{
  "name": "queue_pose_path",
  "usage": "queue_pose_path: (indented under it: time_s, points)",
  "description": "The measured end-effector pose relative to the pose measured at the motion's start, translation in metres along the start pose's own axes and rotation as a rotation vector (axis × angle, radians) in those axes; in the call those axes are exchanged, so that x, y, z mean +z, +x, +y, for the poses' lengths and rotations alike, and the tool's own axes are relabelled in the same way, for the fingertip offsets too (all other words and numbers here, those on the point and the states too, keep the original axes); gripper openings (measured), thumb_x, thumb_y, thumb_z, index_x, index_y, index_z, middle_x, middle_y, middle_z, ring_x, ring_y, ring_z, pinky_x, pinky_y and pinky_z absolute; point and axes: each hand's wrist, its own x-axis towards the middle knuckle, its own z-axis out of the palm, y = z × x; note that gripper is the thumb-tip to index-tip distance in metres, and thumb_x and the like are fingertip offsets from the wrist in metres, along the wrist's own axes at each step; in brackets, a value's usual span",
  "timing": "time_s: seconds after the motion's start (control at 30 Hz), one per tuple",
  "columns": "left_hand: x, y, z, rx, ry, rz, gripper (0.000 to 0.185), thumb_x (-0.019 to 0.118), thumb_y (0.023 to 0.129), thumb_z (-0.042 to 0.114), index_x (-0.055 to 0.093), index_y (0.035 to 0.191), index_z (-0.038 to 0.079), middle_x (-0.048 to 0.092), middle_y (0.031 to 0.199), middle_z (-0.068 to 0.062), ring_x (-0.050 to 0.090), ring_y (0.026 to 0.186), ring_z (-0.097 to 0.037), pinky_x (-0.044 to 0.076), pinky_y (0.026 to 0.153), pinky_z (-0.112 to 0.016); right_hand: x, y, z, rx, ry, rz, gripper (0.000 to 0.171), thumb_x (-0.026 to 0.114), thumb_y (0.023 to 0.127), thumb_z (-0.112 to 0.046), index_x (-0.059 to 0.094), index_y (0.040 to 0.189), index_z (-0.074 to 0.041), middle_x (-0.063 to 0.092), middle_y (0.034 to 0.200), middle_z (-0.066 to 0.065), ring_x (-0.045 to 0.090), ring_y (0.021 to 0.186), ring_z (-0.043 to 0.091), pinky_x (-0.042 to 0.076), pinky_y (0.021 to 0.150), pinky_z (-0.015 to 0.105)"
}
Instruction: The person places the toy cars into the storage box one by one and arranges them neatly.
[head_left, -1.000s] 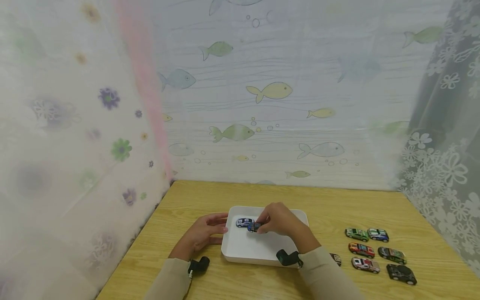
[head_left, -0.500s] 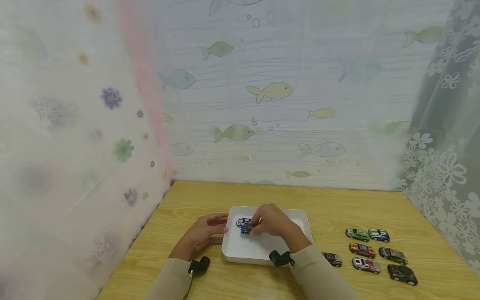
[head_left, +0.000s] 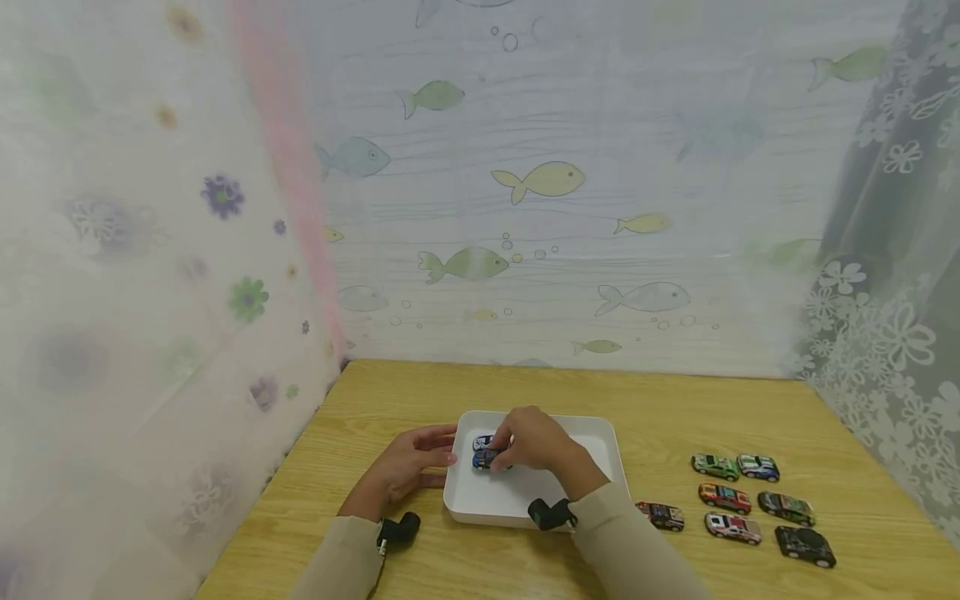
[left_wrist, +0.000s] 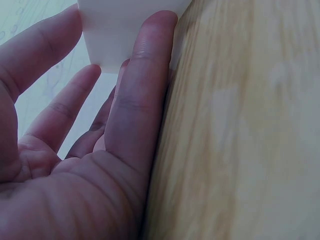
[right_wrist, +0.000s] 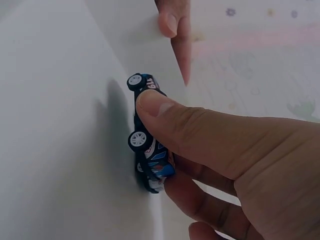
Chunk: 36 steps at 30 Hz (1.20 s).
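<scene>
My right hand (head_left: 536, 437) pinches a dark blue toy car (right_wrist: 159, 162) between thumb and fingers, low over the floor of the white tray (head_left: 517, 502). In the right wrist view its white wheels face the tray floor; whether they touch it I cannot tell. Just behind, a white-and-blue toy car (head_left: 482, 442) sits in the tray, partly hidden by my fingers. At the tray's left side, my left hand (head_left: 405, 462) rests on the table with fairly straight fingers. Its fingertips touch the outer wall, as the left wrist view shows.
Right of the tray, several toy cars lie on the wooden table (head_left: 645, 425), among them a green car (head_left: 715, 467), a red-orange car (head_left: 724, 497) and a black car (head_left: 806, 546). A dark patterned car (head_left: 662, 516) lies near my right sleeve. Printed curtains stand behind and at left.
My right hand has moved left with the dark blue car, bringing it in front of the white-and-blue car. My left hand has stayed at the tray's side.
</scene>
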Motion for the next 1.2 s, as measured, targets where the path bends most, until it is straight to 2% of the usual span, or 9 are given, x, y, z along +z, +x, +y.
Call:
queue_pose_path:
  time_s: [0.37,1.2]
  points:
    - [0.0005,-0.0001,0.0001,-0.008,-0.003,-0.003,0.063,0.073,0.097,0.01,0.047,0.155,0.009,0.046,0.156,-0.024,0.066,0.121,-0.029,0.061,0.094,-0.048,0.0062,0.0044,0.0002,0.026,0.045,0.003,0.022,0.096,0.073,-0.026,0.086,0.092,-0.02,0.075,0.082,-0.013,0.062,0.077,0.004,0.054,0.07,0.026]
    - [0.0002,-0.0004,-0.0009,-0.002,0.004,0.009,0.064,0.074,0.096,0.012,0.048,0.155,0.008,0.047,0.155,-0.024,0.066,0.122,-0.031,0.061,0.093,-0.049,0.0081,0.0058,-0.0024,0.051,0.038,-0.021,0.016,0.096,0.073,-0.025,0.085,0.084,-0.02,0.074,0.078,-0.013,0.062,0.073,0.006,0.054,0.069,0.026]
